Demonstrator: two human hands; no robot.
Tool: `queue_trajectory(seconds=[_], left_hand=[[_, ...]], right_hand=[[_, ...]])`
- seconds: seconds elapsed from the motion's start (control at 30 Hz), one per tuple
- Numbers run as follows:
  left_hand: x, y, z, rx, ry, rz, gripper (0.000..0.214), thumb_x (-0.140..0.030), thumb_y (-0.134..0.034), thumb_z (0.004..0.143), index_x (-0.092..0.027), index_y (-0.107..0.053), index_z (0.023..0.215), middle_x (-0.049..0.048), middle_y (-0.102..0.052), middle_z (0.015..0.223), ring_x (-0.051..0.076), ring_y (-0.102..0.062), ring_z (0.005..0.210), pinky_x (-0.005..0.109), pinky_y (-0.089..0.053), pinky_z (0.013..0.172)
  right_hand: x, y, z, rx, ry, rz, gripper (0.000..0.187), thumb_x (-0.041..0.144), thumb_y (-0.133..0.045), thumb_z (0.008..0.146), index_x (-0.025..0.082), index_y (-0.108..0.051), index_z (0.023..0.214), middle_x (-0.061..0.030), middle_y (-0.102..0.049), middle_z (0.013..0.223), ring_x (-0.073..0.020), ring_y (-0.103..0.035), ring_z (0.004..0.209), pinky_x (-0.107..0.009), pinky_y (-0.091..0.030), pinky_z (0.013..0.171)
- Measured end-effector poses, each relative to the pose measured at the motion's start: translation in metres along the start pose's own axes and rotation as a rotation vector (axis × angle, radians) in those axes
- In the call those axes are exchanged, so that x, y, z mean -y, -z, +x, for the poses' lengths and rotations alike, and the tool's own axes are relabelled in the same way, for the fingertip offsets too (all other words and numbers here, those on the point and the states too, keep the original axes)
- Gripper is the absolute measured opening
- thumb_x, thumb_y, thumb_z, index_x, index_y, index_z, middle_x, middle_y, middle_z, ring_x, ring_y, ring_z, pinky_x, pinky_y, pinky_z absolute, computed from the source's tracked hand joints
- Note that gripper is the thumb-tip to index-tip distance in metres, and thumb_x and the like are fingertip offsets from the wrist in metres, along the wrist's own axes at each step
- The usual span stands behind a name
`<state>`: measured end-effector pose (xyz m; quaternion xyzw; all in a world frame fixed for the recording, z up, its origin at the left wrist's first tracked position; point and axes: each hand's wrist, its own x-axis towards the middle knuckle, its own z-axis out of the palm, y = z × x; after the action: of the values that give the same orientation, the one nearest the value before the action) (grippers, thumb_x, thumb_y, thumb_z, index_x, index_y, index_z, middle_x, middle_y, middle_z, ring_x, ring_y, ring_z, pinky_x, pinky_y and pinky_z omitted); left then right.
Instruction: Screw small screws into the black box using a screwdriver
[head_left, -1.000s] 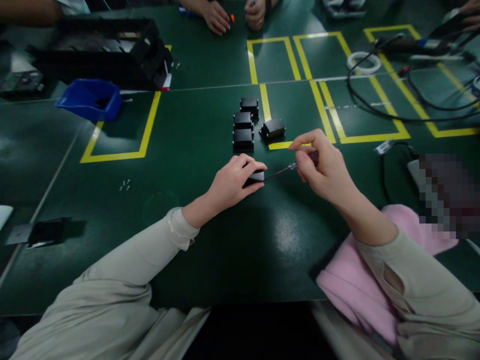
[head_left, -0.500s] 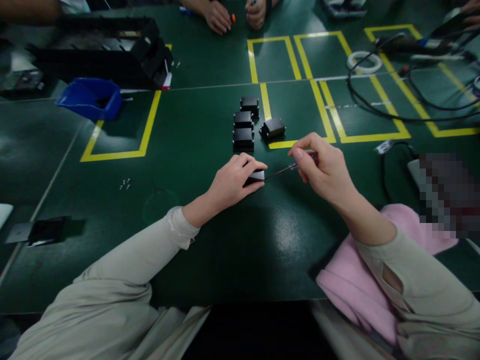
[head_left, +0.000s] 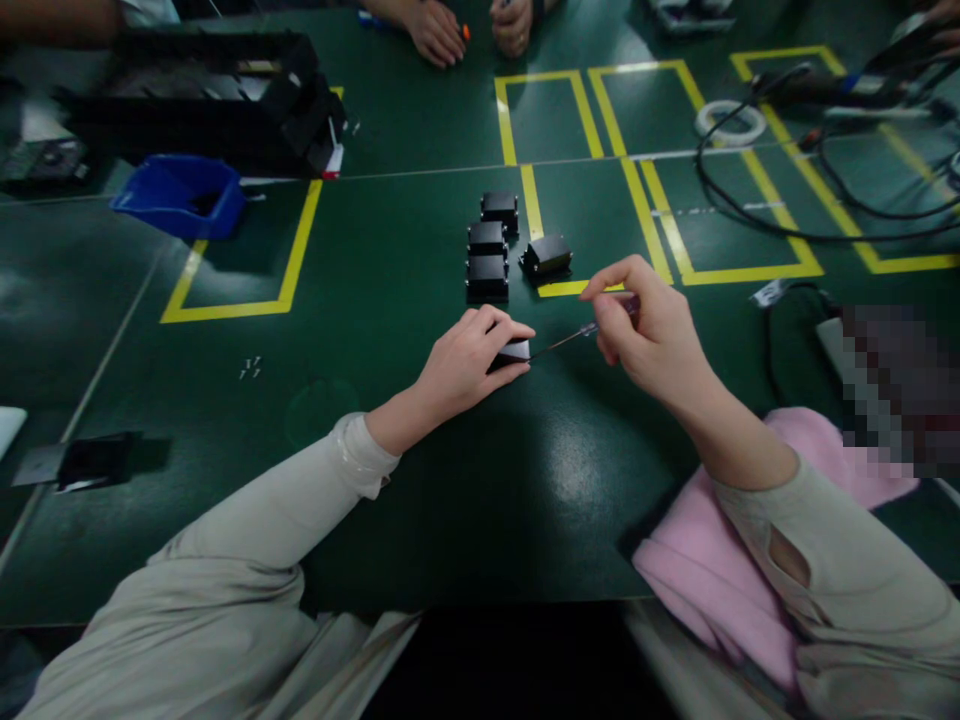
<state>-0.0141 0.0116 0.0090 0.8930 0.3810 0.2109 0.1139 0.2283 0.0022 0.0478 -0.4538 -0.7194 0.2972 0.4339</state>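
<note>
My left hand (head_left: 471, 358) is closed around a small black box (head_left: 514, 350) on the green table, pinning it down with fingers on both sides. Most of the box is hidden under that hand. In my right hand (head_left: 645, 320) is a screwdriver (head_left: 589, 329) with a translucent handle; its thin shaft points left and its tip meets the right end of the box. Just beyond stand similar black boxes with small screws at their ends: three in a column, the nearest (head_left: 487, 274), and one turned askew (head_left: 547, 256) to their right.
Several small screws (head_left: 250, 367) lie to the left. Farther off are a blue bin (head_left: 180, 197) and a long black housing (head_left: 202, 100). A pink cloth (head_left: 712, 570) lies under my right forearm. Black cables (head_left: 750, 215) and a white tape roll (head_left: 730, 123) are at right; another person's hands (head_left: 436, 35) rest opposite.
My right hand has shifted slightly up and right, its grip on the screwdriver handle a little changed. The left hand and the box stay in place.
</note>
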Motion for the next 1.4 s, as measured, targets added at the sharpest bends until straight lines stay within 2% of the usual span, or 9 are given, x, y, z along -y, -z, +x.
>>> queue_trajectory(seconds=[0.13, 0.27, 0.47, 0.63, 0.8, 0.93, 1.1, 1.23, 1.4], left_hand=[[0.0004, 0.0004, 0.0001, 0.001, -0.001, -0.003, 0.033, -0.029, -0.069, 0.096, -0.020, -0.061, 0.127, 0.0088, -0.063, 0.120, 0.026, -0.059, 0.109, 0.038, -0.050, 0.089], [0.0003, 0.0005, 0.0004, 0.006, 0.006, -0.008, 0.032, -0.030, -0.068, 0.096, -0.021, -0.061, 0.127, 0.0086, -0.063, 0.120, 0.025, -0.059, 0.109, 0.038, -0.050, 0.090], [-0.0004, 0.0001, 0.0005, 0.000, 0.007, -0.002, 0.032, -0.030, -0.068, 0.097, -0.021, -0.061, 0.126, 0.0088, -0.063, 0.120, 0.025, -0.059, 0.109, 0.038, -0.051, 0.089], [-0.0005, 0.0002, 0.0001, -0.007, -0.001, -0.007, 0.033, -0.030, -0.069, 0.096, -0.021, -0.060, 0.127, 0.0086, -0.063, 0.121, 0.025, -0.059, 0.110, 0.037, -0.051, 0.088], [-0.0005, -0.0007, 0.0001, -0.013, -0.006, -0.008, 0.032, -0.028, -0.068, 0.096, -0.020, -0.061, 0.126, 0.0087, -0.063, 0.121, 0.025, -0.059, 0.110, 0.038, -0.051, 0.089], [-0.0003, -0.0009, 0.0005, -0.015, -0.010, -0.004, 0.032, -0.028, -0.069, 0.096, -0.020, -0.061, 0.126, 0.0089, -0.063, 0.120, 0.025, -0.059, 0.110, 0.038, -0.051, 0.090], [-0.0001, -0.0009, 0.0001, -0.018, -0.014, -0.002, 0.031, -0.028, -0.068, 0.097, -0.020, -0.061, 0.126, 0.0088, -0.063, 0.120, 0.025, -0.059, 0.109, 0.038, -0.051, 0.090], [-0.0008, -0.0009, 0.0003, -0.016, -0.009, -0.005, 0.031, -0.028, -0.068, 0.097, -0.020, -0.060, 0.126, 0.0088, -0.063, 0.121, 0.025, -0.059, 0.109, 0.038, -0.051, 0.090], [-0.0012, -0.0003, 0.0006, -0.006, 0.002, -0.012, 0.031, -0.028, -0.068, 0.096, -0.021, -0.060, 0.126, 0.0086, -0.063, 0.122, 0.025, -0.059, 0.110, 0.038, -0.051, 0.090]], right_hand=[[-0.0008, -0.0006, -0.0016, -0.005, -0.013, 0.032, 0.015, 0.040, -0.054, 0.104, 0.026, -0.055, 0.100, 0.0097, -0.047, 0.053, -0.0101, -0.049, 0.041, -0.029, -0.035, 0.047], [-0.0002, -0.0010, -0.0013, -0.016, 0.004, -0.020, 0.023, 0.044, -0.053, 0.104, 0.025, -0.056, 0.091, 0.0078, -0.047, 0.053, -0.0100, -0.046, 0.042, -0.030, -0.032, 0.048], [-0.0039, -0.0011, -0.0010, -0.020, 0.008, 0.010, 0.013, 0.039, -0.054, 0.103, 0.026, -0.055, 0.101, 0.0076, -0.048, 0.058, -0.0108, -0.049, 0.047, -0.029, -0.034, 0.049], [-0.0025, -0.0007, 0.0003, -0.021, 0.024, -0.029, 0.021, 0.041, -0.053, 0.104, 0.024, -0.055, 0.091, 0.0069, -0.047, 0.056, -0.0093, -0.046, 0.044, -0.029, -0.032, 0.048], [-0.0026, -0.0012, -0.0003, -0.027, 0.016, 0.005, 0.016, 0.040, -0.053, 0.104, 0.025, -0.056, 0.099, 0.0075, -0.048, 0.057, -0.0102, -0.048, 0.047, -0.029, -0.034, 0.048], [-0.0049, -0.0019, -0.0011, -0.020, 0.001, 0.032, 0.021, 0.043, -0.052, 0.105, 0.026, -0.055, 0.093, 0.0090, -0.044, 0.052, -0.0096, -0.047, 0.042, -0.029, -0.034, 0.047], [-0.0074, -0.0016, -0.0013, -0.046, 0.006, 0.015, 0.008, 0.034, -0.056, 0.102, 0.027, -0.056, 0.106, 0.0093, -0.050, 0.058, -0.0097, -0.050, 0.043, -0.030, -0.037, 0.048], [-0.0057, -0.0005, -0.0007, -0.049, 0.017, -0.018, 0.006, 0.032, -0.057, 0.101, 0.026, -0.056, 0.102, 0.0086, -0.052, 0.059, -0.0093, -0.051, 0.044, -0.029, -0.038, 0.049], [-0.0034, -0.0008, 0.0002, -0.052, -0.027, -0.064, 0.024, 0.042, -0.055, 0.103, 0.025, -0.055, 0.087, 0.0084, -0.048, 0.050, -0.0093, -0.048, 0.041, -0.029, -0.033, 0.045]])
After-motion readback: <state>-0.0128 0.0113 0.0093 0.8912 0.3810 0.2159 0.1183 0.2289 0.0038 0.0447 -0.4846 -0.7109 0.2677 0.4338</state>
